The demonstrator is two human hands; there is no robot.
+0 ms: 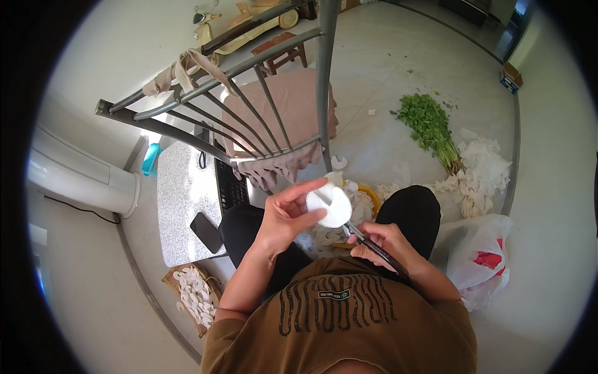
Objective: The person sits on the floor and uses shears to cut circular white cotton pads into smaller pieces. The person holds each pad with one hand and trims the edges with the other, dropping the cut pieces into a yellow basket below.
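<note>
My left hand (289, 212) pinches a round white pad (337, 212), which looks soft and has a notch in its upper edge. Another pale piece (333, 178) shows at the fingertips, just above the pad. My right hand (384, 240) grips a slim hand tool (380, 252) with a dark ribbed handle and a metal front end. The metal end meets or nearly meets the pad's lower right edge; I cannot tell if they touch. Below my hands, between my knees, a yellow basin (375, 198) holds many white cut pieces (359, 205), partly hidden by the hands and pad.
A metal chair (322, 84) with a cloth-covered seat stands ahead. Left are a speckled tabletop (184, 187) with a phone (206, 232) and a carton (201, 332) of white crescents (194, 292). Right lie leafy greens (425, 121), white scraps (486, 168) and a plastic bag (472, 243).
</note>
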